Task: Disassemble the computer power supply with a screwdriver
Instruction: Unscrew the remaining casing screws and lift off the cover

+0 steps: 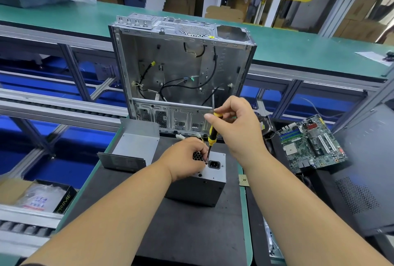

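While both hands (pixel 236 125) grip a yellow-black screwdriver (pixel 211 135), its tip meets the power supply (pixel 215 177) — grey, boxy.

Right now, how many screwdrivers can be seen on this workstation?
1. The yellow and black screwdriver stands nearly upright in the right hand, tip on the power supply, which the left hand steadies. Others may be hidden behind the computer case.

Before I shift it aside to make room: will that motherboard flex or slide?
The motherboard looks like a rigid flat board, so probably stiff and light. It lies tilted on other parts, so a push may rock it. Its exposed components look fragile.
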`<action>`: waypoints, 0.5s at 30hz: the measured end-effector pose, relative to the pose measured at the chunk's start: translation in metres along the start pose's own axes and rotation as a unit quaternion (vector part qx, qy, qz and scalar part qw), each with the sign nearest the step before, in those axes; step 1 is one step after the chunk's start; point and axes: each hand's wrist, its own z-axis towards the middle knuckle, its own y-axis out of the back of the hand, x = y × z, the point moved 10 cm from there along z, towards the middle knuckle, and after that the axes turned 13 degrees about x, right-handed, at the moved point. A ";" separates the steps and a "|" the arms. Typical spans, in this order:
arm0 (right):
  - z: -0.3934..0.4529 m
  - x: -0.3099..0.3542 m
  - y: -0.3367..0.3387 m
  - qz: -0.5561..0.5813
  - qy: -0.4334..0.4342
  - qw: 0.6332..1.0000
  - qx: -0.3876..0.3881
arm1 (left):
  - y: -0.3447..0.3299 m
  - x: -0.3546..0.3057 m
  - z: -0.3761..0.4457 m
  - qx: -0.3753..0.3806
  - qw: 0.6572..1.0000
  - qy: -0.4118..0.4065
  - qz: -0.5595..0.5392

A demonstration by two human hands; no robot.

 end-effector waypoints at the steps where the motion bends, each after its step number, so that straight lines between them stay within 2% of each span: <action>1: 0.001 -0.002 0.000 -0.002 -0.007 1.000 0.002 | 0.000 0.000 0.000 0.000 1.000 0.000 -0.002; 5: 0.003 -0.007 0.002 -0.004 -0.022 1.000 0.008 | -0.001 0.001 0.001 0.002 1.000 0.001 -0.002; 10: 0.000 -0.010 -0.002 0.079 -0.017 0.996 0.032 | -0.001 0.001 0.002 0.004 1.000 0.000 0.000; 15: -0.003 -0.012 0.000 0.107 -0.024 0.994 0.012 | -0.001 0.001 0.001 0.007 1.000 0.003 -0.008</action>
